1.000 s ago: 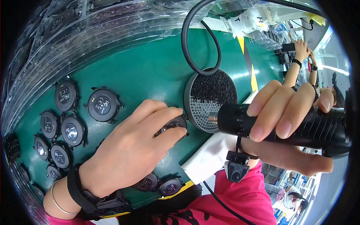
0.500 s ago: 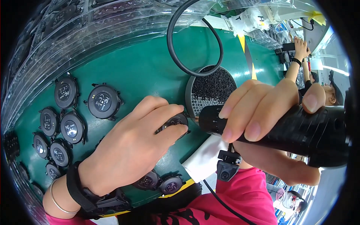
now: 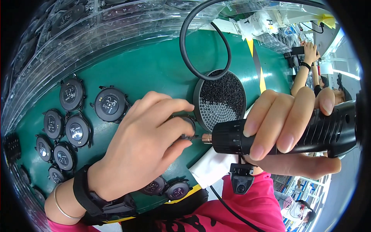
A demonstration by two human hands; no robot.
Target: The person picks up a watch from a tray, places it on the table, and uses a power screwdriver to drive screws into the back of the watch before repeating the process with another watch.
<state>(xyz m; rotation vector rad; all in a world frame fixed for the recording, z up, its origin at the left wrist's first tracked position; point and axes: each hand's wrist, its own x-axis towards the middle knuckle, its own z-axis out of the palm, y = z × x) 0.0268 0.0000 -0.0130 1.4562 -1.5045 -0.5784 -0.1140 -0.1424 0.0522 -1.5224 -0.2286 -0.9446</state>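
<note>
My left hand (image 3: 145,141) is bent over a dark round watch case (image 3: 187,124), its fingers curled round the edge. Much of that case is hidden under the fingers. My right hand (image 3: 284,129) grips a black electric screwdriver (image 3: 226,137) lying almost level, with its copper-coloured nose (image 3: 207,139) pointing left, close beside the watch case and my left fingertips. Whether the bit touches the case I cannot tell. Just beyond the nose stands a round grey tray (image 3: 197,102) with a perforated plate, partly covered by many tiny black screws (image 3: 222,91).
Several strapless watch cases (image 3: 110,104) lie back-up on the green table (image 3: 154,69) at the left. Clear plastic trays (image 3: 116,34) line the far left. A black cable (image 3: 183,38) loops above the screw tray. A white cloth (image 3: 208,168) lies nearer me. Another person's arm (image 3: 301,77) shows at the far right.
The screwdriver has shifted slightly right and nearer me, and its copper-coloured nose now shows more fully. My left forefinger has lifted a little off the watch case.
</note>
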